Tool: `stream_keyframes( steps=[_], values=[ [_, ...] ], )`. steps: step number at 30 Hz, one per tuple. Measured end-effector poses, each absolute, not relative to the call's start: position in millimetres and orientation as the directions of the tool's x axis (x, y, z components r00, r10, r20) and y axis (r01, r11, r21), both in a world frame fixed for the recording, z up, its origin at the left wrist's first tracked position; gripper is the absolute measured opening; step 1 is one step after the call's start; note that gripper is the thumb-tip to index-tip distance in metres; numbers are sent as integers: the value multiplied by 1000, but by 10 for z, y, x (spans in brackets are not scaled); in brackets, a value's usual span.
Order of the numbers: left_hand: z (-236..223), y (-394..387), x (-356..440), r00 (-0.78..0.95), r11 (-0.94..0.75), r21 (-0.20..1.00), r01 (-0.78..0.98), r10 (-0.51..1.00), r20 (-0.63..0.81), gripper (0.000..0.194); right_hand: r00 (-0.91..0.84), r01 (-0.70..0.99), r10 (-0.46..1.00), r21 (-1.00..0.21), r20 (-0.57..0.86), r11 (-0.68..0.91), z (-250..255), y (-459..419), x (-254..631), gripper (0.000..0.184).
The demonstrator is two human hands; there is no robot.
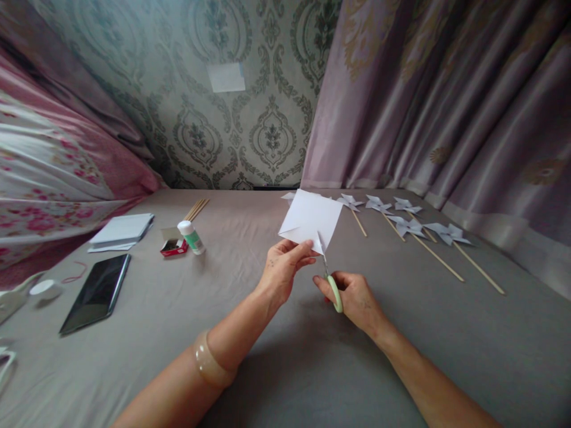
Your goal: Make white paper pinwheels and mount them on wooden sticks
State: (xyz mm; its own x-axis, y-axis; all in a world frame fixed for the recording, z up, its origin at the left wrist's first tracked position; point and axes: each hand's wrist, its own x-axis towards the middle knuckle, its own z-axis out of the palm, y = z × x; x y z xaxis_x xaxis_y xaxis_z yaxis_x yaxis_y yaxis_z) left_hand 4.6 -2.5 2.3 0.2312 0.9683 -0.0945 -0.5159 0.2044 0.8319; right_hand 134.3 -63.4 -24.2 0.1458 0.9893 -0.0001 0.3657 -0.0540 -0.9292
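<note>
A square of white paper (312, 215) is held up over the grey cloth by my left hand (285, 264), its thumb and fingers pinching the lower edge. One slit shows near the sheet's left corner. My right hand (357, 297) grips scissors (334, 293) with pale green handles. Their blades reach into the paper from its lower corner, just right of my left fingertips. Part of the lower blade is hidden behind the sheet. Behind and to the right lie several white paper pinwheels (407, 226) on wooden sticks.
At the left lie a stack of white paper (122, 230), a black phone (96, 293) and a white round lid (45, 289). A glue stick (191, 239) stands beside a small red box (173, 247), with wooden sticks (196, 209) behind. Curtains (383, 95) border the right side.
</note>
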Motion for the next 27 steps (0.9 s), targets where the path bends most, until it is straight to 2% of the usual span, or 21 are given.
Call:
stream_keyframes(
  steps=[27],
  values=[
    [23,-64,63,235,215,837,-503,966,-108,25,154,388,987,-921,37,-26,-279,-638,1352,44]
  ],
)
